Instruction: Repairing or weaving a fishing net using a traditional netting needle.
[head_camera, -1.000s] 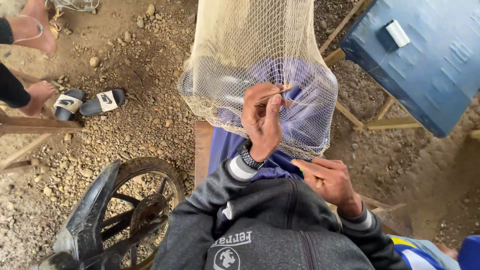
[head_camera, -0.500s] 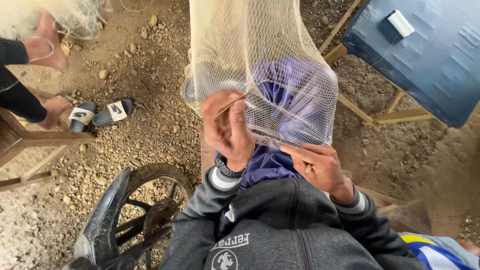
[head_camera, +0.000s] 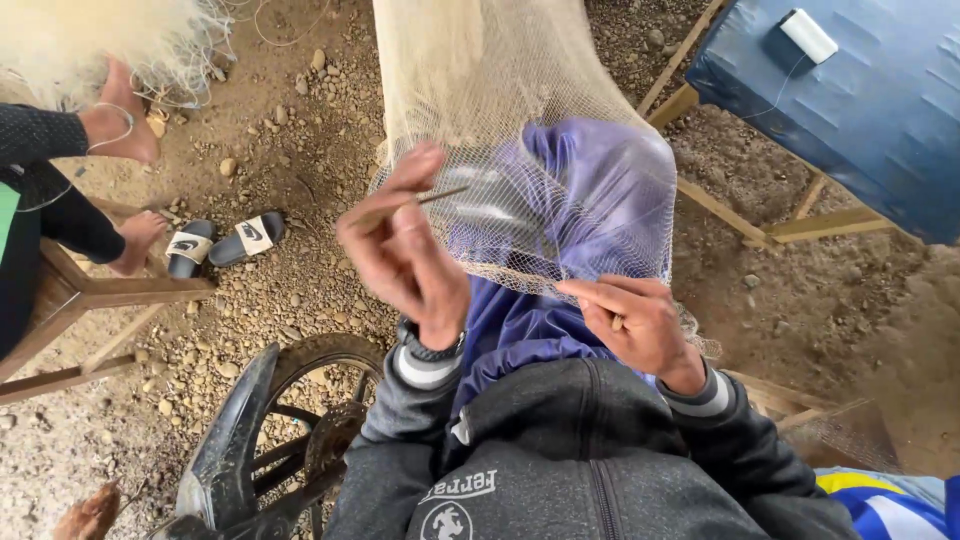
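Fingers of the left hand are pinched around a thin netting needle, which is held raised in front of the chest with its tip aimed to the right and slightly up, into the net. The right hand is curled, its thumb and forefinger closed on the lower edge of the net, which is kept taut over a purple-clad knee. The net is seen directly ahead of both hands, touching them; its long axis runs away from the body, from the knee up to the top of the frame. The needle lies across that axis. The needle's tip is carried by the left hand, so that hand is the nearer to the open mesh, while the hem is gripped by the right. One needle and one stretched net are counted, with a second heap of pale netting at the upper left. Beside that heap, two bare feet of another person are seen, and two dark slides lie on the gravel. One motorcycle wheel stands below the left arm, and one white spool rests on a blue table at the upper right.
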